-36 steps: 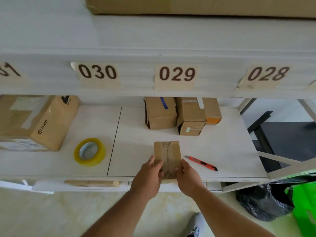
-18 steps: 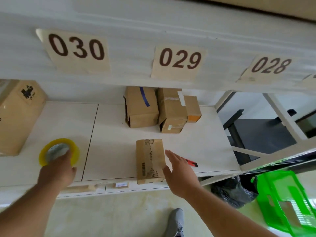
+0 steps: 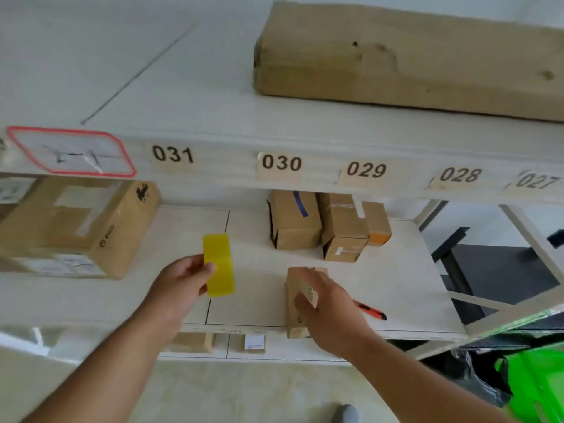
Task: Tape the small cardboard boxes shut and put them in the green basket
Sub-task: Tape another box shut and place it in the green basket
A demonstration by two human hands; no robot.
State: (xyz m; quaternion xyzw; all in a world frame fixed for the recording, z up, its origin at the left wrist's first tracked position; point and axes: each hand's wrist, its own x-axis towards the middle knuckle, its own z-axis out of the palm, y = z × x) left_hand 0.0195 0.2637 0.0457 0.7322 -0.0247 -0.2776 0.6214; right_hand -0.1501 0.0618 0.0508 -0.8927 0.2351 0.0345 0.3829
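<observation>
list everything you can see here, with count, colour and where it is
small cardboard box: 1, brown, front edge of the lower shelf, under the right hand
tape roll: 1, yellow, held up above the lower shelf by the left hand
small boxes: 3 or 4, brown, one with an orange end, at the back under labels 030 and 029
utility knife: 1, red and black, on the shelf right of the front box
large box: 1, brown, left on the lower shelf
long carton: 1, brown, upper shelf
number labels: 5, tan with dark digits, shelf edge
green basket: 1, floor at lower right
black bag: 1, beside the basket
left hand: grips the tape roll
right hand: holds the front box
</observation>
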